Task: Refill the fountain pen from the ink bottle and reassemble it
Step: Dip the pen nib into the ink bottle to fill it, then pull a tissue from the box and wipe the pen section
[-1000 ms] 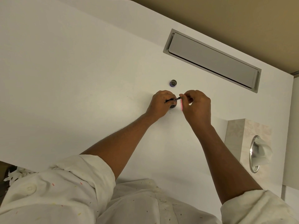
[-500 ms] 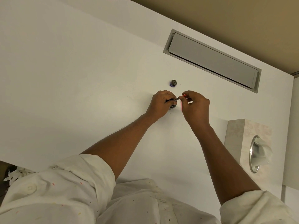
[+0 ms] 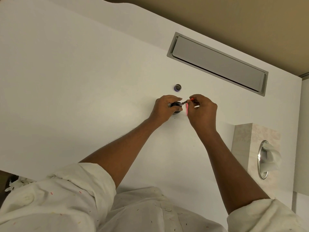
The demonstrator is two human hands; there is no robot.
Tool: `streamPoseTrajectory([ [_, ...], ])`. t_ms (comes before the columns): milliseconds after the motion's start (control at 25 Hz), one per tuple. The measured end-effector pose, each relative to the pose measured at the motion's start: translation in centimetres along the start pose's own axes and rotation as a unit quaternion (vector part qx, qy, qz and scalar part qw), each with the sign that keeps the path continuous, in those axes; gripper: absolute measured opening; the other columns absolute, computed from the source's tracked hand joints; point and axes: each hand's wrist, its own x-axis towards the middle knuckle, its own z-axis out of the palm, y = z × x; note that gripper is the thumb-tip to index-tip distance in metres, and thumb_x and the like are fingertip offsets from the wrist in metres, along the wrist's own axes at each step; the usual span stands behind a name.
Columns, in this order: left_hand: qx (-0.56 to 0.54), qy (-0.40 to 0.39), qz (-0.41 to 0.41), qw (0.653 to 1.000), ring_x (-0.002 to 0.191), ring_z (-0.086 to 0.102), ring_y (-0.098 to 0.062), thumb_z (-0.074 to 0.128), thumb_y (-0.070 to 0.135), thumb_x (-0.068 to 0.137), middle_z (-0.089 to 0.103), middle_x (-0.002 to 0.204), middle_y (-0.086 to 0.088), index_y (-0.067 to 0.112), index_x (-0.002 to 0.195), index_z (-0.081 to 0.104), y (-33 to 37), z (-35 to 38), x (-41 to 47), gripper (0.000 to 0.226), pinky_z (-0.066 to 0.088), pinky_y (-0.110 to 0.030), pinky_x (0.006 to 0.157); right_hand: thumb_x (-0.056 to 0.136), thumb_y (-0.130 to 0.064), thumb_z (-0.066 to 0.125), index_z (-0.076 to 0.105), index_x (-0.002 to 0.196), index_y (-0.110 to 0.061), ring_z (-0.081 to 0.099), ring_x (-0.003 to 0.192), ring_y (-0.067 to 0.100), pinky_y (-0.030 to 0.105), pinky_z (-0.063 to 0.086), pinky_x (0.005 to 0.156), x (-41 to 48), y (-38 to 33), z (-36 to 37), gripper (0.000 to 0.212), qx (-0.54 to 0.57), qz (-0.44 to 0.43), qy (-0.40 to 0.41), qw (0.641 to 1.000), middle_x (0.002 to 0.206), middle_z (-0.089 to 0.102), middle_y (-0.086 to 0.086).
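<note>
Over the middle of the white desk, my left hand [image 3: 164,108] pinches a thin dark pen section [image 3: 183,102] that points right. Just beneath that hand stands the dark ink bottle [image 3: 176,112], mostly hidden by my fingers. My right hand [image 3: 203,112] is closed on a pink pen part [image 3: 191,98] close to the dark section's tip. A pink piece [image 3: 186,110] also shows at the right hand's left edge. Whether the parts touch I cannot tell. A small round bottle cap [image 3: 177,87] lies alone on the desk, farther from me than my hands.
A grey cable flap [image 3: 217,64] is set into the desk at the back right. A tissue box [image 3: 242,139] with a tissue sticking out stands at the right edge. The desk's front edge lies just before my white sleeves.
My right hand has drawn slightly to the right, so more of the dark section shows between the hands. A pink tip now shows above its fingers. The left hand has stayed over the bottle.
</note>
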Motion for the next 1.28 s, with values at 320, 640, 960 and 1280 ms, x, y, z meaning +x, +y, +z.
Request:
streamPoseTrajectory([
  [320,-0.171,0.082,-0.082,0.978,0.1,0.063,-0.009,0.074,0.013,0.077,0.069,0.109,-0.001,0.009,0.107,0.069,1.3,-2.2,-1.2,0.031,0.047,-0.013,0.088,0.085,-0.01,0.065,0.07,0.092,-0.007,0.059,0.07,0.006,0.002,0.043,0.066,0.0,0.5,-1.1,0.009,0.08,0.076,0.043,0.993,0.081,0.065,-0.004],
  [640,-0.544,0.091,-0.22,0.805,0.108,0.06,-0.026,0.051,0.053,0.084,0.064,0.114,-0.014,0.002,0.121,0.056,1.8,-4.4,-3.9,0.063,0.047,-0.032,0.096,0.085,-0.008,0.065,0.069,0.09,-0.005,0.059,0.068,0.004,-0.002,0.041,0.063,-0.9,1.2,-1.4,0.007,0.122,0.096,0.081,0.985,0.08,0.065,-0.001],
  [960,-0.564,0.014,-0.224,0.794,0.114,0.057,-0.03,0.029,0.067,0.088,0.062,0.119,-0.02,-0.006,0.121,0.054,3.6,-4.5,-5.5,0.084,0.043,-0.036,0.103,0.083,-0.015,0.067,0.072,0.087,-0.012,0.06,0.063,-0.001,0.01,0.048,0.067,-1.6,2.7,-2.7,0.007,0.201,0.205,0.121,0.95,0.078,0.07,0.001],
  [1280,-0.466,0.06,-0.259,0.844,0.085,0.064,-0.022,0.052,0.041,0.091,0.067,0.089,-0.013,-0.001,0.095,0.065,4.2,-2.0,-7.5,0.044,0.053,-0.029,0.084,0.084,0.005,0.062,0.066,0.087,-0.001,0.061,0.069,0.014,0.024,0.05,0.063,-3.0,3.2,-4.4,0.008,0.533,0.449,0.07,0.714,0.081,0.067,0.011],
])
